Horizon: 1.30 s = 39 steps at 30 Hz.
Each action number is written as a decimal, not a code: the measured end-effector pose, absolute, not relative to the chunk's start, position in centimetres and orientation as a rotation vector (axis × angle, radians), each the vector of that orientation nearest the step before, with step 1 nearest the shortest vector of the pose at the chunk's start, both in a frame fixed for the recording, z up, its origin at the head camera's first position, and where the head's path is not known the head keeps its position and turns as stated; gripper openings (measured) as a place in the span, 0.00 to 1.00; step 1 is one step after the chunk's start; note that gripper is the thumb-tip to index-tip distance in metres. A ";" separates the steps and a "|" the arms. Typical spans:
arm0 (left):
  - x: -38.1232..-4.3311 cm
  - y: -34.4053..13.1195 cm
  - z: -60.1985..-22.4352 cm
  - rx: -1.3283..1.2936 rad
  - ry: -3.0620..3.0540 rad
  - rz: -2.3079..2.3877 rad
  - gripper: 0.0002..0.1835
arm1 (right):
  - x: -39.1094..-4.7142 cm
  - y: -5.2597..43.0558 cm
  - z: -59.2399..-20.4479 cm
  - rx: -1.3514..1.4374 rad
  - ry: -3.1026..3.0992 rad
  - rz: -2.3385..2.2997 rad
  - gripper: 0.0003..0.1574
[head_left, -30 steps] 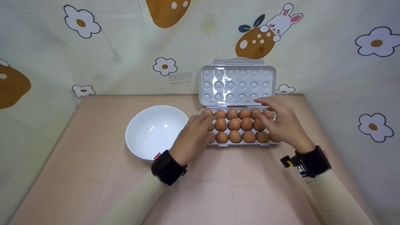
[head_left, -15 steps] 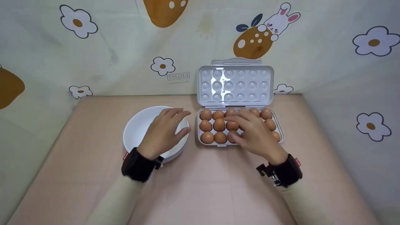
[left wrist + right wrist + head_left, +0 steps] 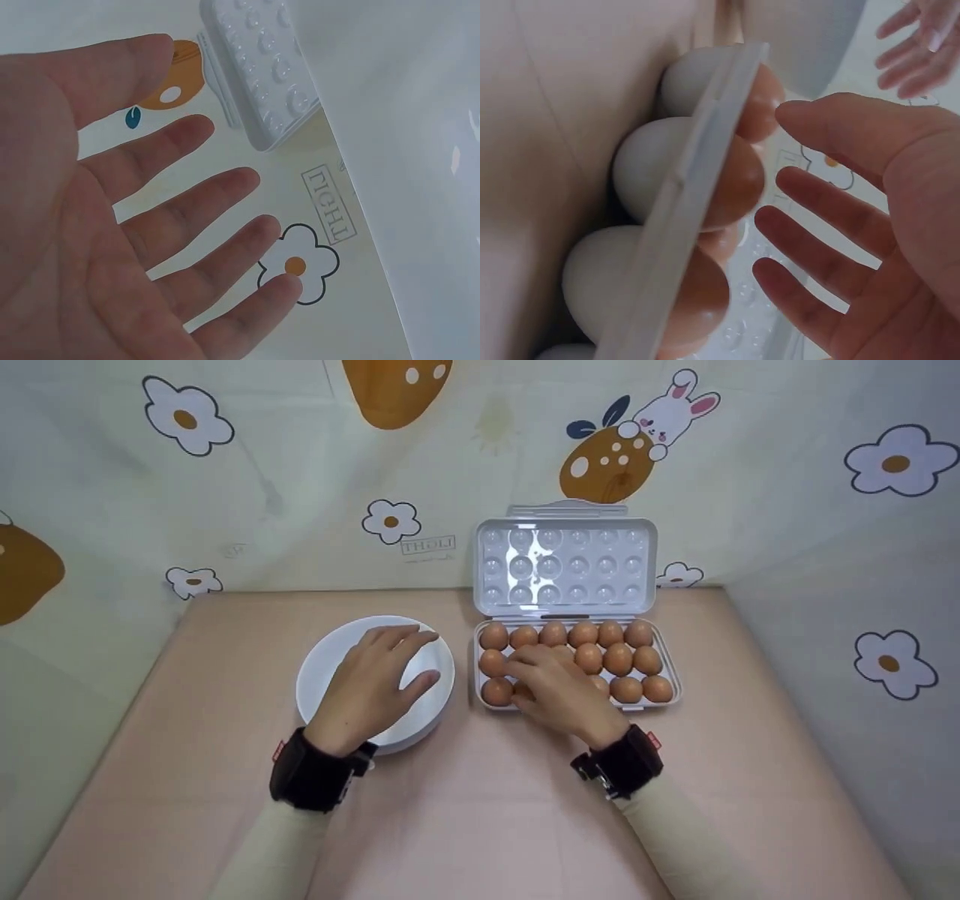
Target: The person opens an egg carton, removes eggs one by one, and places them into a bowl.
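A white egg box (image 3: 670, 664) stands unlatched with its lid (image 3: 566, 566) tipped back, holding several brown eggs (image 3: 618, 659) in rows. Over the left part of these rows hovers my right hand (image 3: 562, 690), its fingers extended and slightly bent. In the right wrist view, the thumb tip is right at an egg (image 3: 761, 105) near the tray edge, and the hand holds nothing. My left hand (image 3: 367, 690) is spread above a white bowl (image 3: 311, 679), palm bare in the left wrist view. The right hand hides some of the eggs.
Bowl and egg box stand side by side on a pinkish-beige table cover (image 3: 480, 825), with a gap between them. A patterned cloth backdrop (image 3: 300, 472) rises right behind the table and along both sides.
My left hand has moved left from the egg box's left end to above the bowl. The right hand has swept left across the eggs from the box's right end.
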State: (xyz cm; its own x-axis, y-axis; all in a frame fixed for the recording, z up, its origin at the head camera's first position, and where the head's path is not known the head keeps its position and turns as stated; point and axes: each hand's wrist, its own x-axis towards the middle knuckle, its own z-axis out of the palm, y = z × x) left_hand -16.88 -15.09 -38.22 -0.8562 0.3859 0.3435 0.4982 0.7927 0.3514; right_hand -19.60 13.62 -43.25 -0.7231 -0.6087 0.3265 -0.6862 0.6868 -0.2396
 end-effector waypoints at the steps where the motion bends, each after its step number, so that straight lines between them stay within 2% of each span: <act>1: -16.9 -15.1 -38.2 -0.684 -2.736 -0.641 0.26 | -19.7 13.6 -43.5 1.058 -2.681 0.514 0.26; 5: -17.0 -15.0 -38.2 -0.669 -2.762 -0.646 0.26 | -20.1 13.3 -44.0 1.102 -2.700 0.538 0.20; 12: -17.3 -15.1 -38.4 -0.675 -2.773 -0.661 0.24 | -20.5 12.9 -44.5 1.180 -2.706 0.618 0.19; 17: -17.2 -15.1 -38.4 -0.664 -2.780 -0.681 0.23 | -20.8 12.9 -44.8 1.246 -2.672 0.614 0.11; 24: -17.1 -14.8 -38.3 -0.651 -2.804 -0.720 0.24 | -20.7 13.6 -44.8 1.211 -2.697 0.645 0.18; 29: -17.2 -14.5 -38.2 -0.647 -2.795 -0.756 0.25 | -20.3 14.4 -43.8 1.075 -2.655 0.699 0.23; 39: -17.2 -12.4 -38.3 -0.802 -2.618 -0.873 0.34 | -18.8 14.6 -41.3 0.833 -2.514 1.336 0.25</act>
State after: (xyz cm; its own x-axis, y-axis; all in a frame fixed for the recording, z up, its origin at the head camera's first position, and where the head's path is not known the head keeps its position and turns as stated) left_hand -17.20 -12.41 -38.26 -0.8115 0.4189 0.4074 0.5796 0.6657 0.4700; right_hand -18.78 14.56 -41.31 -0.8280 -0.3937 0.3992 -0.5511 0.4408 -0.7085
